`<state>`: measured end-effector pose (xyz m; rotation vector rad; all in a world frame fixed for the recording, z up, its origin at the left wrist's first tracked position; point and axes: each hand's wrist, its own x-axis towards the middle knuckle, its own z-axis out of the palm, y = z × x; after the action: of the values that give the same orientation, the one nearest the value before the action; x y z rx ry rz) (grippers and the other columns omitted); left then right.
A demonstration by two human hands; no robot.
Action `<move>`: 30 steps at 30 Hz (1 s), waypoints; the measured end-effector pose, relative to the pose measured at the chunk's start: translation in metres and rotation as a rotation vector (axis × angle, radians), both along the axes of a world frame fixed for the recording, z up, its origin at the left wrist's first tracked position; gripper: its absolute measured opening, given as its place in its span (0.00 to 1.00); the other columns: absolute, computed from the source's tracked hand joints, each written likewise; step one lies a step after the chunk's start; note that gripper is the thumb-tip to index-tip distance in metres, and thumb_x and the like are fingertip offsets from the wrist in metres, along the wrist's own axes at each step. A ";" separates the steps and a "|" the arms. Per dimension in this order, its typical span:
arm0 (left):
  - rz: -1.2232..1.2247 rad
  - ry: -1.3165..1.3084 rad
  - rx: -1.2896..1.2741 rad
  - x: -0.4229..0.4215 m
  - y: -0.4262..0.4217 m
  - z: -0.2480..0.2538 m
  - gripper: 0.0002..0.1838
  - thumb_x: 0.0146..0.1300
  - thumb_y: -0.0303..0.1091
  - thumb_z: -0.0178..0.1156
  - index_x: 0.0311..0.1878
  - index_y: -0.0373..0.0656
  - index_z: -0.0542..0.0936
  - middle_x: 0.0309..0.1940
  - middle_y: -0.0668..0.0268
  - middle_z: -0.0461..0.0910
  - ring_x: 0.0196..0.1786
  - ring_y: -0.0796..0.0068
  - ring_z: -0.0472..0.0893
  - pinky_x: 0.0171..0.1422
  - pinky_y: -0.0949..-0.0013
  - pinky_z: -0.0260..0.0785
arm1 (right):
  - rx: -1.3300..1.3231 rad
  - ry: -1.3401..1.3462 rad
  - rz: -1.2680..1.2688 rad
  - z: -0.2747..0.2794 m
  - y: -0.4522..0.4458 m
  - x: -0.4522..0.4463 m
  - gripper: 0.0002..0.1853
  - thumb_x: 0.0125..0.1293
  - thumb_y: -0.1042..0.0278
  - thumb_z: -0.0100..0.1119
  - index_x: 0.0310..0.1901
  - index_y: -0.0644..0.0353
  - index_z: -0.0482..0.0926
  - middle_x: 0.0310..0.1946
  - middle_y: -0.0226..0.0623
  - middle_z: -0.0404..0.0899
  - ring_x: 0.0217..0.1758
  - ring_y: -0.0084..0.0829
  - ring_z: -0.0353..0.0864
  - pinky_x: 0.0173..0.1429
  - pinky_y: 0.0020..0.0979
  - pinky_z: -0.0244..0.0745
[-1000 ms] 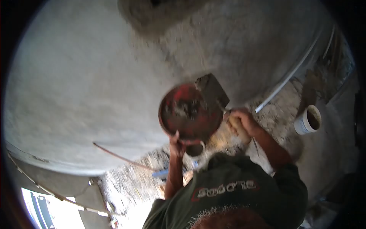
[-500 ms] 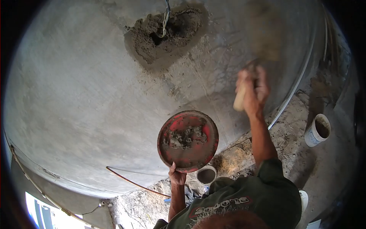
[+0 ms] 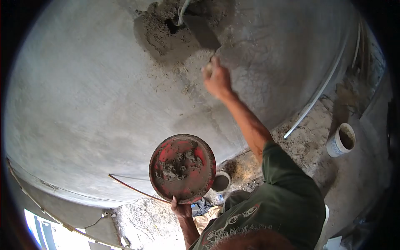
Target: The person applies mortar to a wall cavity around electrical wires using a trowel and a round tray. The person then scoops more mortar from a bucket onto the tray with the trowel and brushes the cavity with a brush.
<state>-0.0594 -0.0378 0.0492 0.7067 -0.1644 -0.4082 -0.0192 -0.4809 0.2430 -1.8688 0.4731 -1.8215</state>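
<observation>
The left hand [image 3: 182,209] grips the lower rim of one round red pan [image 3: 199,166], smeared grey-brown, with lumpy mortar [image 3: 179,165] in its middle. The right hand [image 3: 217,80] clenches one trowel [image 3: 203,33] above the pan; its dark, flat blade partly covers a rough patch [image 3: 156,35] around wires [image 3: 182,10]. Right of the pan are two containers: one round pot [image 3: 221,182] near its rim, one white bucket [image 3: 339,141] well apart.

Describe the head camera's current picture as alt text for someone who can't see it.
A person's right hand holds a trowel at a dark, rough mortar patch on a grey wall, with wires by a hole; the left hand holds a round red pan of mortar.
</observation>
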 end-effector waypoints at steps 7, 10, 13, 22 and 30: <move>-0.040 -0.005 -0.065 0.003 0.000 0.002 0.35 0.65 0.35 0.61 0.74 0.43 0.61 0.68 0.57 0.69 0.69 0.54 0.69 0.75 0.44 0.58 | -0.007 -0.010 0.494 -0.062 0.125 -0.085 0.14 0.62 0.73 0.65 0.42 0.66 0.68 0.22 0.46 0.75 0.25 0.49 0.81 0.28 0.42 0.74; -0.074 -0.039 -0.069 0.006 -0.005 0.005 0.34 0.66 0.34 0.60 0.73 0.43 0.62 0.67 0.57 0.70 0.69 0.54 0.70 0.75 0.45 0.60 | 0.144 0.154 0.631 -0.083 0.135 -0.134 0.15 0.64 0.69 0.65 0.42 0.65 0.68 0.22 0.45 0.76 0.24 0.46 0.82 0.28 0.39 0.74; -0.177 0.036 -0.115 0.009 -0.017 0.003 0.33 0.66 0.32 0.59 0.73 0.42 0.62 0.68 0.56 0.70 0.70 0.54 0.69 0.76 0.44 0.59 | 0.298 0.493 0.781 -0.089 0.125 -0.185 0.16 0.65 0.66 0.65 0.42 0.66 0.68 0.24 0.45 0.77 0.24 0.42 0.82 0.28 0.38 0.73; -0.312 -0.092 0.037 0.003 -0.069 0.031 0.37 0.66 0.35 0.60 0.74 0.34 0.56 0.69 0.51 0.66 0.69 0.49 0.69 0.72 0.41 0.63 | 0.719 1.188 0.767 -0.040 0.061 -0.223 0.17 0.72 0.53 0.55 0.42 0.62 0.75 0.24 0.28 0.73 0.22 0.19 0.72 0.24 0.26 0.69; -0.368 0.083 -0.126 -0.002 -0.096 0.026 0.36 0.60 0.25 0.65 0.72 0.40 0.62 0.66 0.52 0.70 0.68 0.51 0.71 0.72 0.43 0.66 | 0.152 1.012 0.697 -0.059 0.076 -0.206 0.20 0.74 0.54 0.50 0.37 0.67 0.74 0.18 0.33 0.72 0.16 0.24 0.74 0.20 0.28 0.67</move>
<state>-0.0610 -0.1336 0.0751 0.5333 -0.2406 -0.7715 -0.2251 -0.4052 0.1838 -2.3274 0.2044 -0.3237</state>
